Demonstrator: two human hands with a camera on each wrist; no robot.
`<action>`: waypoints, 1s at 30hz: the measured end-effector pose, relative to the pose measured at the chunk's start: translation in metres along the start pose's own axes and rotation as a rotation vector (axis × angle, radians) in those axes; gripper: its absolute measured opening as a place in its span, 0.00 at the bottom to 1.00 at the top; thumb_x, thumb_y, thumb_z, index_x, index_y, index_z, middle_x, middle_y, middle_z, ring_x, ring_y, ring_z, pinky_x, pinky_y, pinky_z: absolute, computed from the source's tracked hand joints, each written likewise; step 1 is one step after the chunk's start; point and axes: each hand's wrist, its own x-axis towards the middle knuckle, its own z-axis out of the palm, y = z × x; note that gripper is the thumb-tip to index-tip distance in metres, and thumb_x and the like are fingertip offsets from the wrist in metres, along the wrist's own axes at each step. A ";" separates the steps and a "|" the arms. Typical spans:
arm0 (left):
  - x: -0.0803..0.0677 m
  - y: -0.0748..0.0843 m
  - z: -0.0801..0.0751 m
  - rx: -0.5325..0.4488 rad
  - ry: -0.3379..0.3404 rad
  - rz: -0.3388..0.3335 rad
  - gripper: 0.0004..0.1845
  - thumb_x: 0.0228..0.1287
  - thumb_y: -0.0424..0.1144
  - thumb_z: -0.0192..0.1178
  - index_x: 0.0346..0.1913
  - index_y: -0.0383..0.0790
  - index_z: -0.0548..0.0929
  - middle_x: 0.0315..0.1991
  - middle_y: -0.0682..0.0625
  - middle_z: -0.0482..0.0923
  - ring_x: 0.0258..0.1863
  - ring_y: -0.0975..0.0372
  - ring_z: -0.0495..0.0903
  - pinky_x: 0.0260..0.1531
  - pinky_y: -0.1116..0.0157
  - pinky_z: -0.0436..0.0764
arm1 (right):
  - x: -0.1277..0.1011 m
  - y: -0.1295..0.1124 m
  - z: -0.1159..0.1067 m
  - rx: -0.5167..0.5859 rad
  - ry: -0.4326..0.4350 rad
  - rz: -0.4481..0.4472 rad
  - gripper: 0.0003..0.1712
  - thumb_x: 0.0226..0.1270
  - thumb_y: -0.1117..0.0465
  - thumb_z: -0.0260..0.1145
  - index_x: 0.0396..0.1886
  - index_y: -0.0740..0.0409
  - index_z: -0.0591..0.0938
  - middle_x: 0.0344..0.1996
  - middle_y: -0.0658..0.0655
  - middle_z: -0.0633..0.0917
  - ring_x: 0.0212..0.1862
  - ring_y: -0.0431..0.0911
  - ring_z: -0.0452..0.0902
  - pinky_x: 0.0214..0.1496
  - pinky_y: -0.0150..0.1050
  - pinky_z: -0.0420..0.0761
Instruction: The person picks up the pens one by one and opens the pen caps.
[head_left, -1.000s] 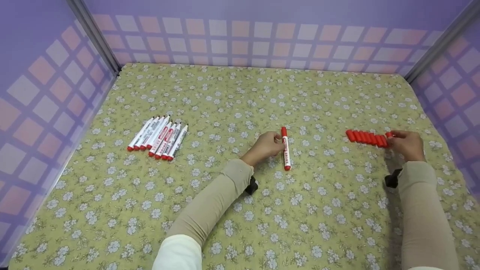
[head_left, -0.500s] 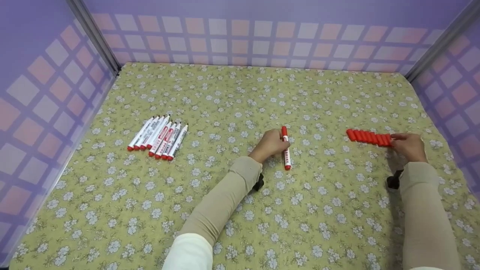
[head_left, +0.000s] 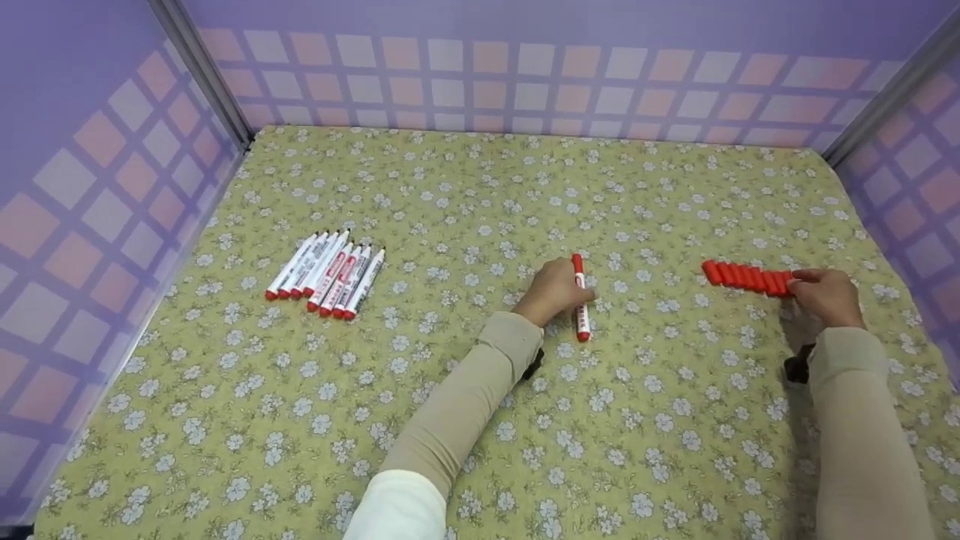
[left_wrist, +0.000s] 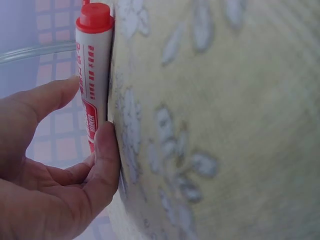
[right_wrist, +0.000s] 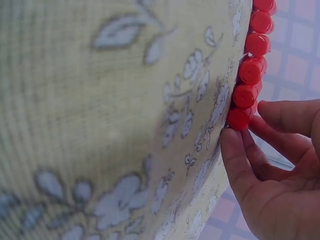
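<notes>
A white marker (head_left: 580,304) with a red cap lies near the middle of the flowered cloth, pointing away from me. My left hand (head_left: 571,290) pinches its barrel; in the left wrist view the thumb (left_wrist: 107,150) and a finger press on either side of the marker (left_wrist: 93,75). At the right lies a row of several red caps (head_left: 744,276). My right hand (head_left: 799,282) is at the row's right end. In the right wrist view its thumb (right_wrist: 234,160) and fingers close on the last red cap (right_wrist: 239,118) of the row of caps (right_wrist: 252,60).
Several uncapped white markers (head_left: 327,271) lie side by side at the left of the cloth (head_left: 480,187). Purple checked walls (head_left: 525,67) enclose the cloth on three sides.
My right hand has brought its cap down against the end of the row. My left hand has closed further round the marker, which has barely moved.
</notes>
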 end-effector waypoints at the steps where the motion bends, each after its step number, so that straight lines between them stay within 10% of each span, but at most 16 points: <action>1: 0.000 0.001 0.000 0.013 0.003 -0.002 0.16 0.61 0.43 0.65 0.24 0.43 0.70 0.19 0.52 0.66 0.15 0.65 0.65 0.15 0.69 0.66 | 0.000 0.000 0.000 -0.004 0.002 -0.004 0.33 0.71 0.56 0.48 0.70 0.72 0.61 0.65 0.78 0.65 0.62 0.63 0.67 0.42 0.33 0.75; 11: 0.005 0.002 0.000 0.019 -0.020 -0.031 0.16 0.61 0.35 0.61 0.21 0.43 0.65 0.19 0.52 0.61 0.13 0.65 0.61 0.14 0.68 0.63 | -0.002 0.000 0.002 -0.042 0.040 -0.063 0.32 0.71 0.58 0.49 0.68 0.76 0.63 0.61 0.80 0.68 0.58 0.66 0.70 0.30 0.23 0.70; 21: 0.005 0.001 -0.002 -0.021 -0.016 -0.015 0.15 0.61 0.31 0.59 0.21 0.42 0.65 0.15 0.52 0.62 0.12 0.65 0.63 0.14 0.69 0.65 | -0.001 -0.009 0.005 -0.023 0.073 -0.043 0.34 0.71 0.59 0.47 0.71 0.72 0.57 0.66 0.79 0.62 0.65 0.68 0.63 0.62 0.58 0.70; 30: 0.003 0.000 -0.002 -0.051 -0.014 -0.037 0.07 0.63 0.33 0.59 0.31 0.39 0.72 0.22 0.50 0.69 0.16 0.63 0.68 0.18 0.68 0.69 | -0.002 -0.013 0.006 -0.037 0.086 -0.072 0.34 0.72 0.56 0.48 0.71 0.71 0.59 0.66 0.77 0.65 0.61 0.64 0.68 0.35 0.25 0.72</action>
